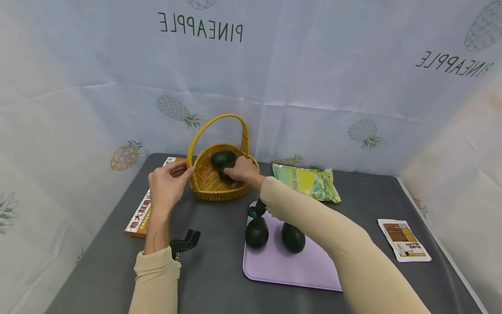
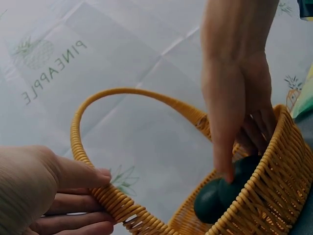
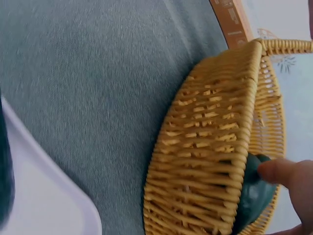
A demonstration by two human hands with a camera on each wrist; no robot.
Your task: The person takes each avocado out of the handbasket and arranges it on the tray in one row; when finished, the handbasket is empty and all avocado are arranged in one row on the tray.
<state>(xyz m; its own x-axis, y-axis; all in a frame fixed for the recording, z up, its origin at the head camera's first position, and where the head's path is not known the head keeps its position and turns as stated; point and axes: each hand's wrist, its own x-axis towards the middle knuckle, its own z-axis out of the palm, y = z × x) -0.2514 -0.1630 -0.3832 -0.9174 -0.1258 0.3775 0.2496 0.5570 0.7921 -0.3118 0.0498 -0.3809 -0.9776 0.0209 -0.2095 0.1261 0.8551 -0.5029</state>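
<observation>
A yellow wicker basket (image 1: 215, 196) with a tall arched handle stands at the back of the table. My left hand (image 1: 166, 185) grips its left side, thumb and fingers about the foot of the handle (image 2: 105, 196). Inside the basket lie two dark green avocados, one farther back (image 1: 222, 158) and one nearer (image 1: 226, 172). My right hand (image 1: 244, 170) reaches in over the basket's right side and holds the nearer avocado, with the thumb pressed on its skin in the right wrist view. Its other fingers are partly hidden.
A lilac tray (image 1: 282, 270) in front bears two more avocados, one left (image 1: 256, 233) and one right (image 1: 293, 238), beneath my right forearm. Around them lie a green-yellow packet (image 1: 310, 181), a white-brown pouch (image 1: 405, 240) and a flat box (image 1: 141, 216). A pineapple-print curtain hangs behind.
</observation>
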